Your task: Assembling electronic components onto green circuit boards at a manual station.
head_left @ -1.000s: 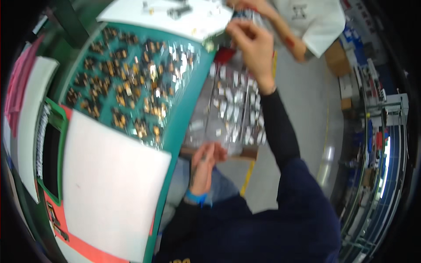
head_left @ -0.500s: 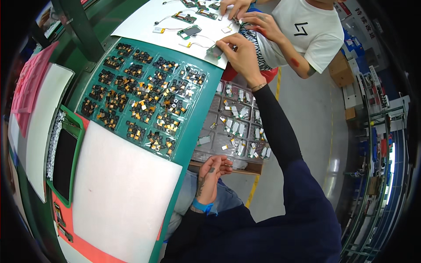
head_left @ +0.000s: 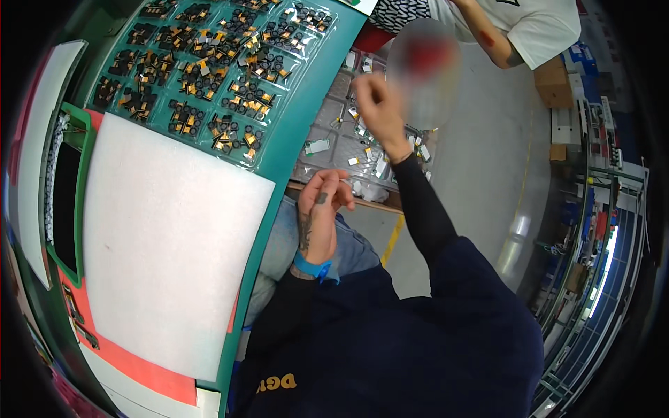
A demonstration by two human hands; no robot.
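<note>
My left hand, with a blue band at the wrist, hovers beside the table edge above my lap. Its fingers are loosely bent and apart, and nothing shows in them. My right hand is over a grey compartment tray, its fingers bent and smeared by motion; whether they hold anything cannot be made out. Small white battery packs and little green boards lie in the tray's compartments. On the table, a clear blister tray holds many small black camera-like modules with gold flex tails.
A white foam sheet covers the near table over a red mat. At the left stands a green-rimmed bin. Another person's arm shows at the top right. A cardboard box and shelving are farther right.
My right hand has left the circuit board on the white sheet and come back over the grey tray. The view has shifted toward me, so the white work sheet is almost out of sight.
</note>
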